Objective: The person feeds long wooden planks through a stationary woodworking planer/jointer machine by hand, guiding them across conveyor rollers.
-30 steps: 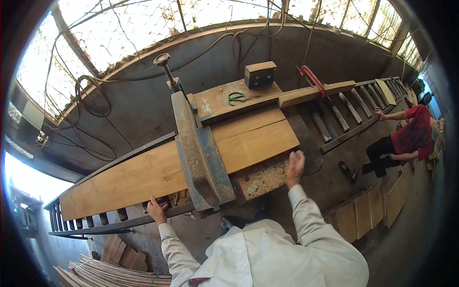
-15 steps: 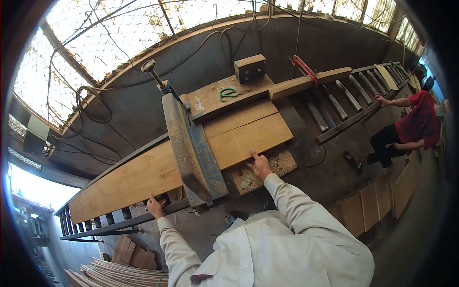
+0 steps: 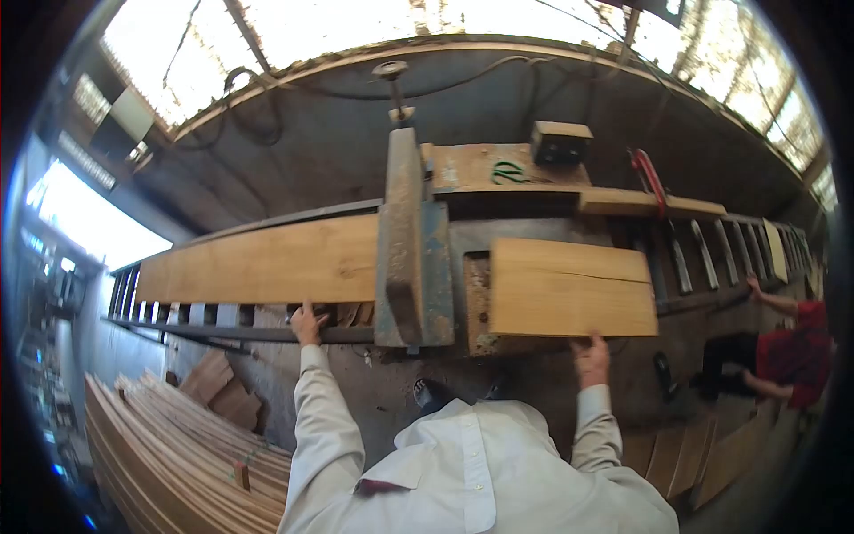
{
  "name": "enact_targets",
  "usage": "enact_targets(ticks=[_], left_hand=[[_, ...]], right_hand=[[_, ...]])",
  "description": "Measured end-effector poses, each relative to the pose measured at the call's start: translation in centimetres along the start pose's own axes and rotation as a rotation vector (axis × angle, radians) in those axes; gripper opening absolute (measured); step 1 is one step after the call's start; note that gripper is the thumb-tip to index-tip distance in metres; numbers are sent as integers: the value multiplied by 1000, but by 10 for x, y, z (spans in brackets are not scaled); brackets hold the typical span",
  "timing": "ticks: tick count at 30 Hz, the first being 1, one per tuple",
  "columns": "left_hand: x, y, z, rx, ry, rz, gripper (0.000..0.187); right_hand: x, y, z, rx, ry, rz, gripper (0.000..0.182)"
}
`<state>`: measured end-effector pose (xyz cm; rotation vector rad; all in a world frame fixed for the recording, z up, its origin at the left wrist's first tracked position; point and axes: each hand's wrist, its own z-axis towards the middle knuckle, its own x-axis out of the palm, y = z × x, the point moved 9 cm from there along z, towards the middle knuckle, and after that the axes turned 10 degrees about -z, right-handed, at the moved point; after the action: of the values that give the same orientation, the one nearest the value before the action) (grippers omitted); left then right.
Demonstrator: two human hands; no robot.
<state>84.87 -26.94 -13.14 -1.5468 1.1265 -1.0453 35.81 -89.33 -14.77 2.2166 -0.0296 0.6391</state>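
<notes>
A long board (image 3: 258, 261) lies on the rollers left of the blue-grey machine arm (image 3: 405, 231). My left hand (image 3: 307, 324) is at its front edge, fingers pressed together against it. A shorter, separate board piece (image 3: 569, 289) with a dark crack along it lies to the right of the arm, over the machine table (image 3: 479, 307). My right hand (image 3: 591, 358) grips the front edge of this piece, the fingers partly hidden beneath it.
Behind stand a wooden fence (image 3: 649, 203), a red clamp (image 3: 650, 182), green-handled scissors (image 3: 509, 172) and a dark block (image 3: 560, 142). Rollers (image 3: 704, 254) extend right, where a person in red (image 3: 792, 351) touches the frame. Stacked strips (image 3: 178, 436) lie at lower left.
The short piece now sits apart from the long board, moved right and toward me with my right hand on its edge. The view has turned, and the crack now shows only on the short piece.
</notes>
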Motion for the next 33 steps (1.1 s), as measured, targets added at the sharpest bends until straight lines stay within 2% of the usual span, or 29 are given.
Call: enact_targets(ticks=[4,5,6,8,11,12,14,16,18,20,24,27,30,33], left_hand=[[5,-8,-14,9,-25,-96,42],[4,-8,-15,2,-49,-102,41],[2,-4,-13,-29,-47,-90,39],[3,-2,-14,-133,-49,-147,36],[0,-3,-7,-195,-33,-156,33],[-2,-4,-2,-194,-30,-162,33],[-7,-3,10,-206,-29,-241,33],[-10,2,23,-231,-26,-390,33],[-12,5,27,-164,-32,-361,35],[-7,-8,11,-81,-121,-308,34],[1,-5,-4,-87,-195,-158,33],[33,1,-35,-67,-190,-74,36],[84,20,-67,-107,56,-123,39],[124,-15,-118,-238,527,166,44]], right_hand=[[-113,118,98,20,-109,-77,32],[-118,153,102,-53,-180,-9,33],[-145,186,137,-217,-80,-55,41],[-161,221,148,-212,-178,221,49],[-122,241,100,-501,-417,-215,55],[-102,233,95,-616,-340,-333,49],[-62,187,100,-702,-217,-595,42],[27,152,37,-874,-207,-1281,37],[62,110,20,-921,-130,-1444,44],[74,80,16,-1080,-226,-1647,58],[102,78,8,-920,-210,-1768,78],[108,77,16,-936,-206,-1793,78],[112,77,26,-911,-209,-1809,79],[110,75,30,-882,-200,-1807,81]])
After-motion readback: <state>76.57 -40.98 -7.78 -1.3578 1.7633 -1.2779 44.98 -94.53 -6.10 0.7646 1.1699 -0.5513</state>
